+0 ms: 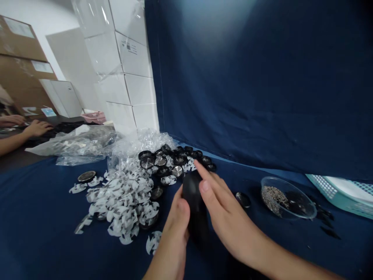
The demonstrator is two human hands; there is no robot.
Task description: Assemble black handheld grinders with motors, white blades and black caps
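Observation:
My left hand (pixel 176 221) grips a dark, blurred object (pixel 194 202) from the left, thumb against its side. My right hand (pixel 221 206) lies over its right side with the fingers stretched out and together, the fingertips reaching toward a cluster of round black and silver caps (pixel 171 159). The object's shape is smeared by motion. A heap of white paper cut-outs (pixel 122 198) lies on the blue cloth (pixel 37 225) to the left of my hands.
A clear bowl (pixel 287 198) holding small grainy bits stands right of my hands, a teal basket (pixel 340 192) beyond it. Crumpled clear plastic bags (pixel 84 144) lie at the back left. Another person's hands (pixel 36 127) rest at far left. White boxes (pixel 128 66) are stacked behind.

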